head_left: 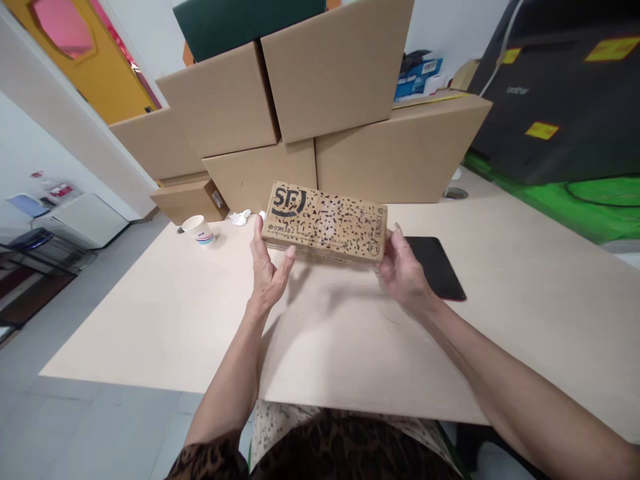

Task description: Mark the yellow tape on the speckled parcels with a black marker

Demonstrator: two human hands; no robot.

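A small cardboard shipping box (327, 220) with dark speckles and black SF print is held above the table between both my hands. My left hand (269, 267) grips its left end, the thumb along the lower front edge. At the right end, my right hand (403, 263) clasps the box, its fingertips partly hidden behind it. The box slopes slightly down to the right, and its underside is mostly out of sight. Just beyond my right hand, a black flat tablet-like object (436, 267) lies on the table.
Large stacked cartons (335, 67) line the back of the pale table (150, 320). A paper cup (199, 230) and crumpled white tissue (241, 217) stand at the back left, near a smaller brown box (187, 200). A dark Brother-labelled case (560, 93) is at the right.
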